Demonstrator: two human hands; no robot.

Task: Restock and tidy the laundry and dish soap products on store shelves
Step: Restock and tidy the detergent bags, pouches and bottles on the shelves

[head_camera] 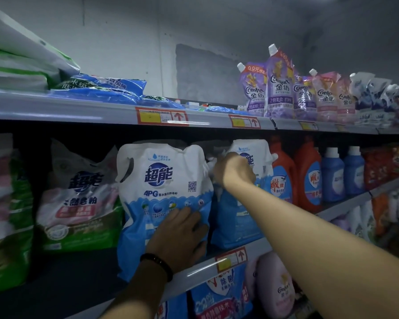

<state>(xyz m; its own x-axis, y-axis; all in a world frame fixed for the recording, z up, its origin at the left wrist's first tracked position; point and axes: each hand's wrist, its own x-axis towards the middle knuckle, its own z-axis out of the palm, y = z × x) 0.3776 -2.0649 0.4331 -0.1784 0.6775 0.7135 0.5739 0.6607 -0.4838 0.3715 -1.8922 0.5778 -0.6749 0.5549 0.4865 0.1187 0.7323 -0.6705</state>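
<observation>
2 white-blue bags (166,192) (237,224), 2 red jugs (283,157) (305,157) — 2 blue bottles (332,176) (354,171) (all pairs).

Shop, household-cleaning aisle, as I read it on my feed. Long metal shelves (55,109) run from near left to far right in stacked tiers. Price tags (161,116) in red frames with up-arrows sit along shelf edges. Same goods repeat in rows: white-and-blue detergent pouches (164,180) mid shelf, orange bottles (306,157) and blue bottles (332,176) to right, spouted softener pouches (279,88) top right, flat blue powder bags (97,88) top left. More packs (219,295) on lower tier. Bare grey wall (124,31) behind top shelf.
</observation>
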